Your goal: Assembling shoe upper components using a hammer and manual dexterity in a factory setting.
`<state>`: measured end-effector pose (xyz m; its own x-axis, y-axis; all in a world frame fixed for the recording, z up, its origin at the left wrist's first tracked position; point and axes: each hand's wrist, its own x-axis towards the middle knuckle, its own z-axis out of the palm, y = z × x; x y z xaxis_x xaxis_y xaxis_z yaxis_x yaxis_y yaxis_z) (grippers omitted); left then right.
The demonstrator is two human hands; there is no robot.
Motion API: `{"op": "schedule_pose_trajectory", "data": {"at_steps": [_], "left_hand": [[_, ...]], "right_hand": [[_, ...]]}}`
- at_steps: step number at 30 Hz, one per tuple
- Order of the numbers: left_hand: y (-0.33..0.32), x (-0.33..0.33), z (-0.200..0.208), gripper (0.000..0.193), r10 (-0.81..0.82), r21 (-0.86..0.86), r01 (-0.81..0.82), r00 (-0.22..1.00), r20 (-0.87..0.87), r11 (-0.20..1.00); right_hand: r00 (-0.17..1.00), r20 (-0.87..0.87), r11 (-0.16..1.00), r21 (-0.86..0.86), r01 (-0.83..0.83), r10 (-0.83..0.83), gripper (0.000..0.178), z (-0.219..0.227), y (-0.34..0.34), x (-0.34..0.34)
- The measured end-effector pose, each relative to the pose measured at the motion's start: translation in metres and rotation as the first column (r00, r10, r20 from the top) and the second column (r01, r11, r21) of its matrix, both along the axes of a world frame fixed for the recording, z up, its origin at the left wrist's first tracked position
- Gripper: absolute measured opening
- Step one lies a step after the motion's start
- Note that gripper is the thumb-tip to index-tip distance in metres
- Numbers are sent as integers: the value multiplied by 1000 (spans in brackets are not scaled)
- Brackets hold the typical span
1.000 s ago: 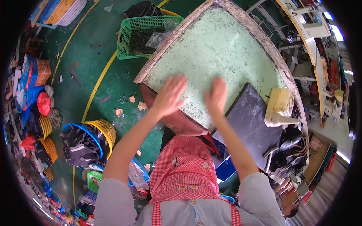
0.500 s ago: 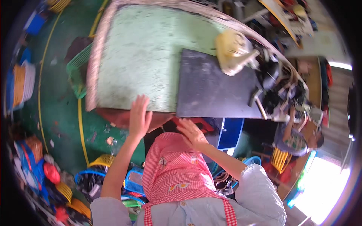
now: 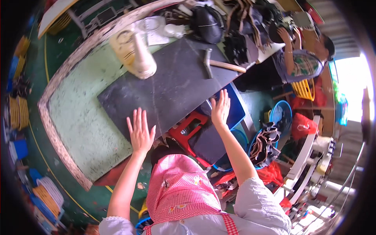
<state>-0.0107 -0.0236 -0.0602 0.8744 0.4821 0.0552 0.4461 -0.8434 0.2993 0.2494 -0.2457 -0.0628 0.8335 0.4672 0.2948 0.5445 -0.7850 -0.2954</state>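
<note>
My left hand (image 3: pixel 141 131) is open with its fingers spread, holding nothing, at the near edge of a dark flat board (image 3: pixel 145 88). My right hand (image 3: pixel 221 107) is also open and empty, its fingers stretched out near the board's right front edge, over a blue panel (image 3: pixel 237 111). I cannot tell whether either hand touches the board. On the board's right part lies a hammer (image 3: pixel 225 65) with a wooden handle. A pale yellow plastic container (image 3: pixel 127 51) stands at the board's far left.
The board lies on a pale green table (image 3: pixel 80 113). A black rounded object (image 3: pixel 207 25) and dark pieces (image 3: pixel 237 45) crowd its far side. A red stool (image 3: pixel 184 129) is below the edge. Another person (image 3: pixel 303 62) works at right, near a basket of strips (image 3: pixel 266 145).
My view has swung to the right, so the table now appears tilted and the other person shows more fully. Both hands have spread further apart, still empty.
</note>
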Motion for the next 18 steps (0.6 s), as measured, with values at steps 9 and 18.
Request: {"op": "schedule_pose_trajectory", "data": {"at_steps": [9,18], "left_hand": [[0,0,-4,75,-48,120,50,999,-26,991],[5,-3,-24,66,-84,279,77,996,14,957]], "right_hand": [[873,3,872,-54,487,-488,65,-57,-53,76],[657,-749,787,-454,-418,-84,17,-158,-314,-289]]}}
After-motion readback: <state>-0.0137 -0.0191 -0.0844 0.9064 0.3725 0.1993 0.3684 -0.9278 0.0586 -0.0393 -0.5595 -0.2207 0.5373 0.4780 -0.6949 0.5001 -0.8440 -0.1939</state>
